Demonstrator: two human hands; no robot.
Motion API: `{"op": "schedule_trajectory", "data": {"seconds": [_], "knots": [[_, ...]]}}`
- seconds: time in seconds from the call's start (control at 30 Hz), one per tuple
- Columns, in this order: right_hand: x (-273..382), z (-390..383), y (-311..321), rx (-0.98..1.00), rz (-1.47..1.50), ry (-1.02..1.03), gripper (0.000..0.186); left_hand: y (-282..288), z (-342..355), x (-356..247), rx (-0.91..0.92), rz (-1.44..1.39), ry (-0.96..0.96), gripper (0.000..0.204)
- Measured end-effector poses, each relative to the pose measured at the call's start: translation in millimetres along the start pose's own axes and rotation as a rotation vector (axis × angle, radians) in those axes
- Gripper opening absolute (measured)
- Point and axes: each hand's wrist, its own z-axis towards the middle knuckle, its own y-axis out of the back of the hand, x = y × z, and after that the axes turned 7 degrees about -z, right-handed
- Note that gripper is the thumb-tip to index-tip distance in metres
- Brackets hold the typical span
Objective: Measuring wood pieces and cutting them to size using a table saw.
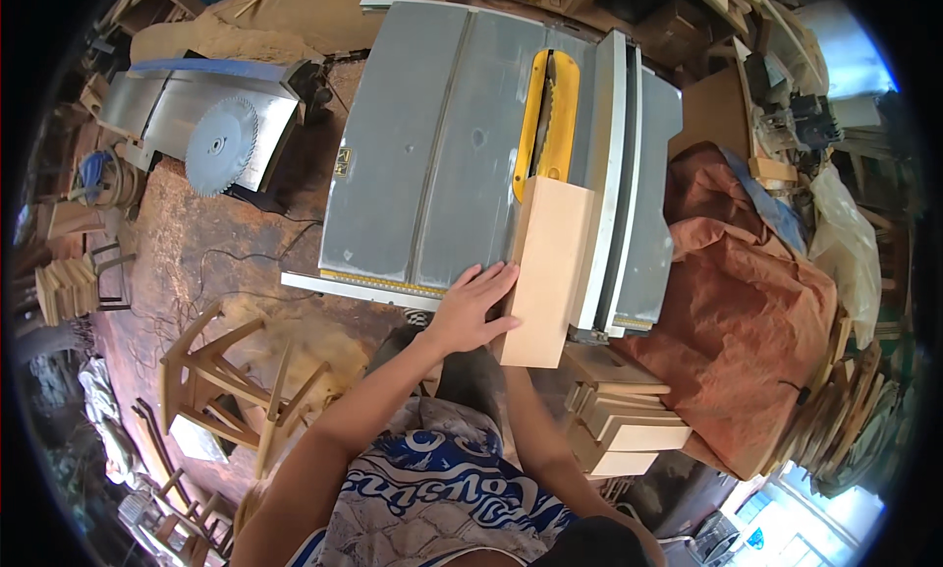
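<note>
A pale wooden board point(543, 277) lies along the table saw point(388, 144), beside the long metal fence point(606, 194), its far end over the yellow blade insert point(558, 125) and its near end jutting past the front edge. My left hand point(476, 310) is open, fingers spread, with fingertips and thumb against the board's left side. My right forearm point(530, 420) reaches under the board's near end; that hand is hidden beneath it.
A miter-type machine bed point(123, 110) with a round blade point(222, 145) stands left. Wooden chair frames point(211, 380) are lower left. Stacked boards point(629, 429) and a rust-coloured tarp point(727, 321) are at right. Dark cords cross the floor on the left.
</note>
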Motion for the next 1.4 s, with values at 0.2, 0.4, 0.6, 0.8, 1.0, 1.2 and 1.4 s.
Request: {"op": "schedule_trajectory", "data": {"seconds": [0.2, 0.4, 0.6, 0.8, 1.0, 1.2, 1.4], "knots": [[10.3, -9.2, -25.1, -0.038, 0.049, -0.115, 0.05, 1.3, 3.6, 3.6, -0.003, 0.011, 0.009, 0.087], [12.6, 0.4, -16.5, -0.036, 0.161, -0.179, 0.05, 2.9, 7.2, 4.4, 0.001, 0.021, -0.004, 0.087], [12.3, 14.6, -11.6, -0.043, 0.337, -0.253, 0.051, 2.6, 14.1, 0.6, 0.03, 0.019, 0.012, 0.091], [14.6, 19.8, -0.6, 0.0, 0.66, -0.432, 0.051, 16.3, 29.1, 2.2, 0.064, 0.053, 0.039, 0.104], [16.1, 25.8, 31.2, 0.04, 0.943, -0.596, 0.052, 13.9, 36.5, 8.6, 0.114, 0.135, 0.017, 0.108], [39.5, 30.2, 69.9, 0.069, 1.139, -0.716, 0.052, 14.4, 38.7, 10.2, 0.11, 0.185, -0.002, 0.106], [70.1, 27.9, 99.8, 0.082, 1.306, -0.767, 0.053, 12.5, 42.3, 11.9, 0.111, 0.188, 0.002, 0.105]]}}
